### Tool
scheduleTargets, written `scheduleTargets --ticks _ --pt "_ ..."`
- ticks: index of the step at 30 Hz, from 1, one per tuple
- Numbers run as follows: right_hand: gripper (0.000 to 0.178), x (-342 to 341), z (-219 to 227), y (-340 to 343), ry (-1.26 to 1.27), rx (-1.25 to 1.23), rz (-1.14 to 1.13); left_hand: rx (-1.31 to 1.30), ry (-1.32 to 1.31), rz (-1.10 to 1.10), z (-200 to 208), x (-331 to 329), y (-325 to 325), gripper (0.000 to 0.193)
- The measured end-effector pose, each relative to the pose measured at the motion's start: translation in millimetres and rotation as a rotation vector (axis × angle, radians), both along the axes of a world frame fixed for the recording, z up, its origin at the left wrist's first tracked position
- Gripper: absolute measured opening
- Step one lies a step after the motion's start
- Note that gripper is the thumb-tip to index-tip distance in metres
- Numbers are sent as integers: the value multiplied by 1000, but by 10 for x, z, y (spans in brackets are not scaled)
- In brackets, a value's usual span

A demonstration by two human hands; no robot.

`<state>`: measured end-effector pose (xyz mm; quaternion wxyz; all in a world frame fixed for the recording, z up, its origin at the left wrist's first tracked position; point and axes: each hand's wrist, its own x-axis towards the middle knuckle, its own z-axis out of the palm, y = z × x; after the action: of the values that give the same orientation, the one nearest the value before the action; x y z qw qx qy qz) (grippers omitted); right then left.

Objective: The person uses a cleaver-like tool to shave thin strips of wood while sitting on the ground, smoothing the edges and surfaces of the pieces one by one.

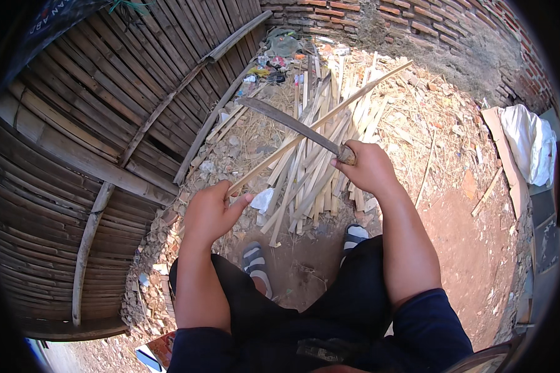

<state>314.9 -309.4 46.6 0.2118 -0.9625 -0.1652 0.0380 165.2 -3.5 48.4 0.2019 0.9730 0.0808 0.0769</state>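
Note:
A long, pale bamboo strip (364, 92) runs up and to the right from my left hand (210, 211), whose fingers are closed round its near end with the thumb out to the side. In my right hand (370, 166) is a machete (279, 116), gripped by its wooden handle. Its dark, curved blade points to the far left and crosses the strip at mid-length; whether the edge touches it I cannot tell. Beneath both lies a loose pile of split bamboo strips (317, 183) on the ground, in front of my sandalled feet.
A bamboo-slat wall (62, 124) stands along the left, with a brick wall (410, 25) at the back. Small litter (270, 65) lies in the far corner. A white sack (529, 143) rests at the right edge. Rubble and shavings cover the dirt ground (460, 230).

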Motion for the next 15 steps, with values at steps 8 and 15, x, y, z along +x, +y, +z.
scheduleTargets --ticks 8,15 --pt "40 -58 -2 -281 -122 102 -132 -57 -100 37 -52 -24 -137 44" --pt "38 -133 -10 -278 -101 71 -117 -200 -97 -24 -397 61 -26 42"
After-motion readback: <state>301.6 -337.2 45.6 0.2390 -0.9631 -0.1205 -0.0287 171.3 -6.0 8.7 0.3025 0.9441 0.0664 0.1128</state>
